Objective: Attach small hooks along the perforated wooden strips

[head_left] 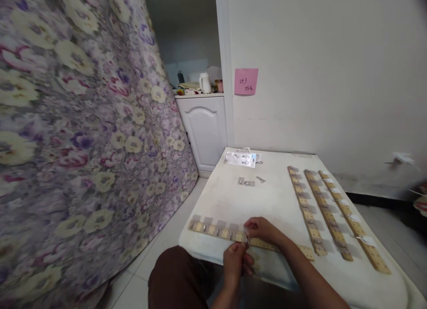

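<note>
A long wooden strip [213,229] with holes lies along the near edge of the table, a row of small clear plates with metal hooks along its left half. At the end of that row, my right hand [262,229] pinches the top of a clear hook [246,239] between thumb and fingers. From below, my left hand [234,261] closes its fingertips at the lower metal part of the same hook. My fingers partly cover it, so I cannot tell whether it touches the strip. The strip continues to the right beneath my right forearm.
Three more wooden strips with hooks, a left one [306,213], a middle one [328,215] and a right one [362,233], lie on the table's right. Farther back are two loose clear hooks [249,183], a small metal piece [260,179] and clear packaging [239,158]. A floral curtain [100,144] hangs left.
</note>
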Tool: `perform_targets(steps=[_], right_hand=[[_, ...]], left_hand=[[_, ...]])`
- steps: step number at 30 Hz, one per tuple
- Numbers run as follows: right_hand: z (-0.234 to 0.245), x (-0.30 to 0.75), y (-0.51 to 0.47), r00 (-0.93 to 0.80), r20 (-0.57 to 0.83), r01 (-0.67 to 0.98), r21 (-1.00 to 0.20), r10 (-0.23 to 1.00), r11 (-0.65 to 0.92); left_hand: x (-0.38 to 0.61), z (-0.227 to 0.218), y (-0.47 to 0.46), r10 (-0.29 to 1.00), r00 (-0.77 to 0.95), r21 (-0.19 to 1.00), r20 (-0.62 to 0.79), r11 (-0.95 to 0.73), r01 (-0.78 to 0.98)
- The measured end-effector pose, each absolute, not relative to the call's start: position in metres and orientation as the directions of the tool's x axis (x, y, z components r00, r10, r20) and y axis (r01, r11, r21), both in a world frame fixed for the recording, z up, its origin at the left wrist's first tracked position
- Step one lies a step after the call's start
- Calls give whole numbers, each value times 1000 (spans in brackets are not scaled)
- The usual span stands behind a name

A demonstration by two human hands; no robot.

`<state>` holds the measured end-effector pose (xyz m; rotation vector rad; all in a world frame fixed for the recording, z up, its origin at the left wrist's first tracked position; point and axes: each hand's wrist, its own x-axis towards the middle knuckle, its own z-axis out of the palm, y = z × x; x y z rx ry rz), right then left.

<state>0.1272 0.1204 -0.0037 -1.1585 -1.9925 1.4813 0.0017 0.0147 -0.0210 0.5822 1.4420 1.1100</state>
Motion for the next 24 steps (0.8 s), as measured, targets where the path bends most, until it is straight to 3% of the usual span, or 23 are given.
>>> perform_targets(steps=[8,13,20,24], right_hand=[[-1,129,118,-570,-84,360,-920,817,157],[-4,136,126,-459,-93,457,-877,884,145],[-6,148,176,-266,111,643,-719,957,263],[-2,135,207,-294,167,733,-593,941,334]], left_hand=[[1,-19,10,867,-214,883,-450,395,-254],[-1,-18,9,848,-230,870,-477,419,-259],[-4,-13,14,834,-172,842,-524,476,-255],[-8,-17,15,847,-176,859,-501,461,-223]])
